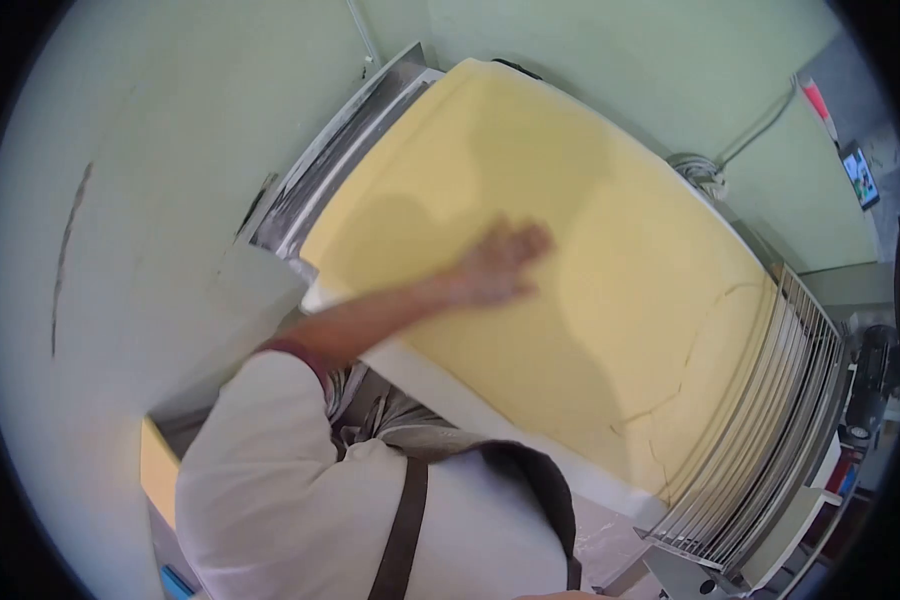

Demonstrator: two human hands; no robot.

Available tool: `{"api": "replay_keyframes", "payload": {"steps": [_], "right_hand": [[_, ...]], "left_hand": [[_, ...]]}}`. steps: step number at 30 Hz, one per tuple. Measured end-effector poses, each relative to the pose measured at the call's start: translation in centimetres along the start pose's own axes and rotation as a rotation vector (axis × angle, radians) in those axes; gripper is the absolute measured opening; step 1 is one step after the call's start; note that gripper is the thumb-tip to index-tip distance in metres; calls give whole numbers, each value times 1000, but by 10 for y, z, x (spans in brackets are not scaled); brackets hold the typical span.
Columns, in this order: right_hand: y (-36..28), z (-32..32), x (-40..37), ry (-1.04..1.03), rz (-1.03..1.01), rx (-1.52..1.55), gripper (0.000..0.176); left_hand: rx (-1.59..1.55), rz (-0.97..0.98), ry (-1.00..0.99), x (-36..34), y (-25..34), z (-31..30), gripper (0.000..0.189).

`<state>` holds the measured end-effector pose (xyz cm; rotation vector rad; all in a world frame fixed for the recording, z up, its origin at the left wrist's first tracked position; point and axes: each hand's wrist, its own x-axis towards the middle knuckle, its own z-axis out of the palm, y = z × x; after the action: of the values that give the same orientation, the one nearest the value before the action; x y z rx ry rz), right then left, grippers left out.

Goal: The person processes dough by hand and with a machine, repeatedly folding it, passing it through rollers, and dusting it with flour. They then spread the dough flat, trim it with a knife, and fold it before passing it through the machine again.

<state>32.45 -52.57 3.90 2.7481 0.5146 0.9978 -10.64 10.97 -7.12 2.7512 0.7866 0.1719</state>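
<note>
My left hand (pixel 500 265) is stretched out over a broad, smooth yellow sheet (pixel 610 200) that looks like dough. Motion blurs the hand, but its thumb shows apart from the fingers and nothing is in it. The sheet spreads over a white bed (pixel 425 375), its far left end beside a floury metal edge (pixel 345 150). Thin crease lines (pixel 685 375) run across its right part. Only a sliver of skin shows at the bottom edge; my right hand is out of frame.
A wire guard (pixel 760 430) stands at the bed's right end. Behind the bed lies a coiled cable (pixel 698 172) by the pale green wall (pixel 630 60). A phone (pixel 859 176) is at the far right. My dark apron (pixel 530 480) reaches near the bed's front edge.
</note>
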Motion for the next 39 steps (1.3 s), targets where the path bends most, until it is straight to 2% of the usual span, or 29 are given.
{"api": "replay_keyframes", "payload": {"steps": [1,2,3,5,7,8,9,11,12,14,15,16,17,18,19,20,21,23,25,27,28,30,31,33,34,36,38,39], "right_hand": [[-6,-9,-1,-5,3,-35,44],[-9,-16,-4,-7,3,-74,44],[-9,-24,-3,-10,-11,-111,44],[-14,-31,-12,-6,-92,-155,45],[-30,-21,-26,-7,-237,-122,45],[-77,-35,-31,-45,-276,-45,45],[-133,-43,-38,-151,-166,249,47],[-303,-124,-40,-286,-55,516,50],[-360,-149,-42,-381,-73,526,51],[-450,-165,-69,-437,-101,726,52],[-496,-183,-78,-549,-94,929,59],[-534,-191,-95,-553,-202,969,58],[-571,-200,-112,-549,-348,925,61],[-610,-233,-122,-603,-419,980,63],[-638,-245,-139,-536,-544,1124,67],[-667,-273,-153,-723,-518,1111,73],[-688,-295,-162,-715,-640,1229,77],[-714,-327,-200,-708,-813,1329,82],[-722,-362,-215,-761,-973,1366,86],[-729,-370,-234,-661,-1077,1294,78],[-733,-370,-243,-616,-1145,1253,73],[-747,-368,-257,-428,-963,1263,59],[-754,-366,-260,-334,-878,1262,53],[-754,-376,-213,-787,-934,1262,43],[-751,-379,-200,-1019,-975,1246,39],[-743,-374,-194,-952,-877,1409,36],[-733,-371,-192,-833,-730,1602,35],[-725,-369,-191,-741,-633,1709,35]], "left_hand": [[81,-116,-25,14,-60,-29,74],[158,-91,225,25,-124,-45,73],[276,-186,61,46,-181,-62,70],[227,-186,112,89,-259,-82,67],[-252,-215,198,147,-328,-63,63],[-495,-232,225,160,-339,-56,60],[-769,-205,215,164,-346,-44,60],[-1311,-169,182,154,-338,-45,60],[-1385,-198,185,136,-330,-44,60],[-1511,-249,178,78,-298,-50,61],[-1522,-330,118,42,-284,-57,62],[-1530,-406,50,3,-268,-65,63],[-1544,-682,4,-30,-248,-74,64],[-1666,-799,-66,-60,-254,-48,63],[-1839,-775,-85,-91,-254,-31,59],[-1828,-847,-171,-119,-262,-18,53],[-2026,-745,-249,-144,-271,-10,51],[-2238,-807,-282,-178,-259,-38,48],[-2266,-788,-308,-208,-259,-43,47],[-2159,-787,-327,-223,-272,-51,50],[-2025,-728,-388,-220,-280,-58,51],[-1765,-616,-479,-209,-283,-99,54],[-1665,-717,-525,-207,-288,-110,55],[-1441,-897,-603,-185,-295,-128,58],[-1591,-911,-583,-170,-296,-125,58],[-1898,-932,-532,-113,-291,-103,59],[-1873,-687,-543,-38,-328,-79,56],[-1869,-673,-574,-2,-354,-72,54]]}}
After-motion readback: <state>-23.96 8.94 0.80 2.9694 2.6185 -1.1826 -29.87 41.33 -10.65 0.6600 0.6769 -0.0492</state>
